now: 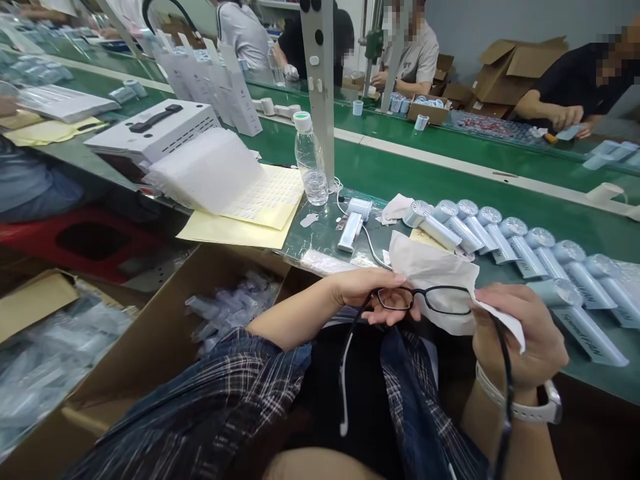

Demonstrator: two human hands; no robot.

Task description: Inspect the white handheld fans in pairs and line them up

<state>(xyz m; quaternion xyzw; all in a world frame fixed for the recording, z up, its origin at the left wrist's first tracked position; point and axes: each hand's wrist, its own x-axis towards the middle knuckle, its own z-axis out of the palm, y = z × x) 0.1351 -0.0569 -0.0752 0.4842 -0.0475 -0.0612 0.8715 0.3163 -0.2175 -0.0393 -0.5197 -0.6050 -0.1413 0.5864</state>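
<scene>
Right now I have the glasses [423, 300] held over my lap, just short of the near edge of the desk [500, 193]. My left hand [367, 287] has its grip closed on the frame by one lens, and my right hand [520, 333] pinches the white tissue [430, 270] around the other lens. To wipe well, I judge I should keep the left hand steady, rub lightly in small circles through the tissue, and stay clear of the row of small fans [510, 247] along that near edge.
</scene>
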